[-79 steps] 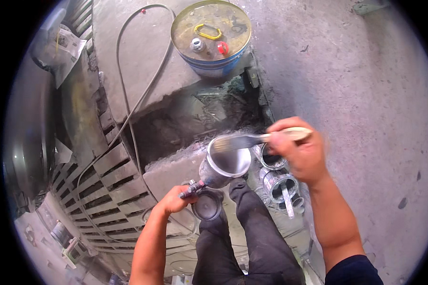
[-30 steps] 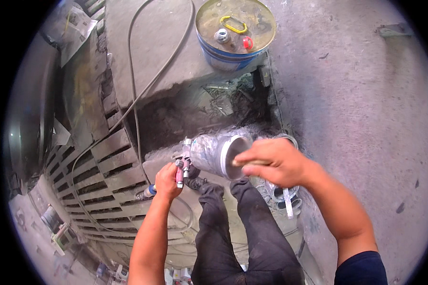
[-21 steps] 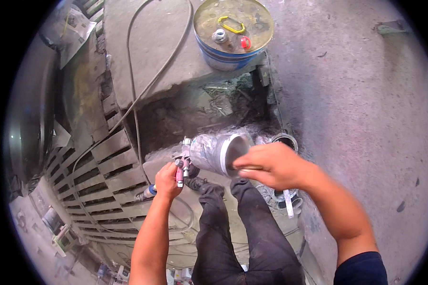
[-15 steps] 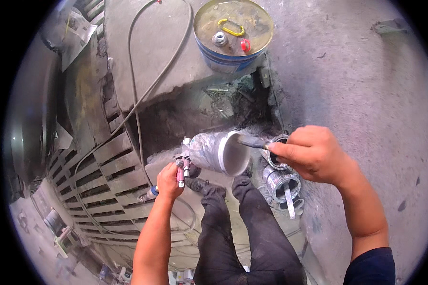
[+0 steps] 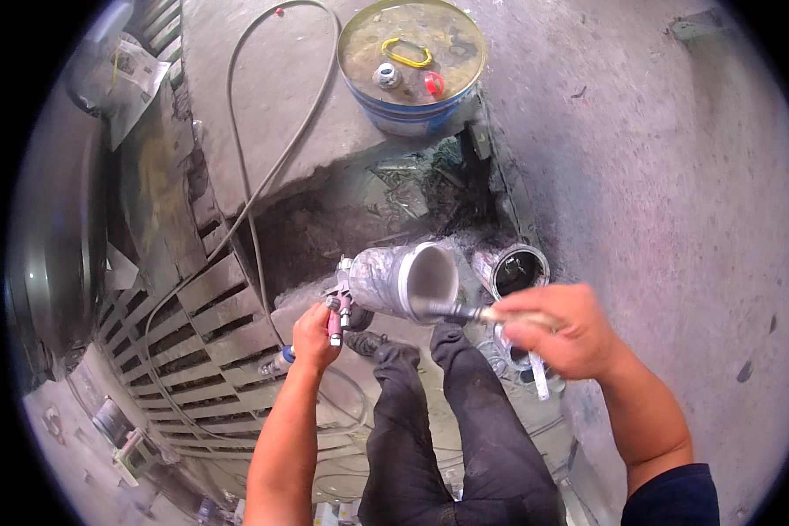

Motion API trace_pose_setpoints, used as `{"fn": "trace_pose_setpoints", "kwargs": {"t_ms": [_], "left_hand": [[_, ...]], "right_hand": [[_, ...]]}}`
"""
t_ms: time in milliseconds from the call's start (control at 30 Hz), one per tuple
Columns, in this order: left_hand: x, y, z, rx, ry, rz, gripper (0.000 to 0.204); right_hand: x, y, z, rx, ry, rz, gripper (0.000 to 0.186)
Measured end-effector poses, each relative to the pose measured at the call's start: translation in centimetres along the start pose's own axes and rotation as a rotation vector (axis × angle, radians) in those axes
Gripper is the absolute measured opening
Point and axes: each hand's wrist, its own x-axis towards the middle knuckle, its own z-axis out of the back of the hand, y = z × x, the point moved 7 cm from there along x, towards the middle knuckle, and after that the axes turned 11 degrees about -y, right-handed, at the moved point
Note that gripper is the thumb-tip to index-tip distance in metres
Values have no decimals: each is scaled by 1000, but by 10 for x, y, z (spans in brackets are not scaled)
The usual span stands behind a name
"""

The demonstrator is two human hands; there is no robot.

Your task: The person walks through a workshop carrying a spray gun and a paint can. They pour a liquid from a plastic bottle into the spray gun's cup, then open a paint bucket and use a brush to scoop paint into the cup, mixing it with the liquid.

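Observation:
My left hand (image 5: 314,337) is closed around the handle of a spray gun (image 5: 343,289) with pinkish parts. The gun's paint-stained cup (image 5: 379,273) is tilted onto its side, and its open mouth with a white rim faces right. In my right hand (image 5: 572,331) is a paintbrush (image 5: 470,312), gripped by its pale handle. The dark bristles reach into the cup's mouth near the lower rim. Below and beside the right hand stand an open metal can (image 5: 519,270) with dark contents and another can, partly hidden by that hand, with a white stick (image 5: 539,379) leaning out.
A blue drum (image 5: 403,110) with a yellow handle and red cap stands at the far side. A broken-edged pit (image 5: 333,215) holds debris. An air hose (image 5: 237,105) loops across slotted floor grating (image 5: 193,324). A dark glossy panel (image 5: 57,228) lies left.
My right hand has moved down and slightly left, bringing the brush from the cup's upper rim to its lower rim. The left hand still holds the spray gun in nearly the same place.

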Motion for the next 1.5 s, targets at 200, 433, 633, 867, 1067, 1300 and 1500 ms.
{"fn": "trace_pose_setpoints", "kwargs": {"t_ms": [200,433,633,867,1067,1300,1500], "left_hand": [[-5,-4,-7,-108,90,-27,15],[-2,-20,-16,-293,248,-20,20],[-7,-30,-5,-301,210,-106,19],[-30,-3,-42,-462,433,140,11],[-38,-18,-56,-546,439,404,17],[-37,-6,-83,-451,319,423,23],[-10,8,-127,-376,210,452,38]], "right_hand": [[-25,-78,45,705,-644,-559,24],[-63,-239,-8,719,-907,-667,23],[-138,-239,-115,512,-976,-767,25],[-180,-190,-238,1020,-734,-884,31],[-184,-193,-236,1307,-800,-889,36],[-199,-220,-197,1144,-955,-823,35],[-242,-255,-178,872,-934,-879,39]]}}
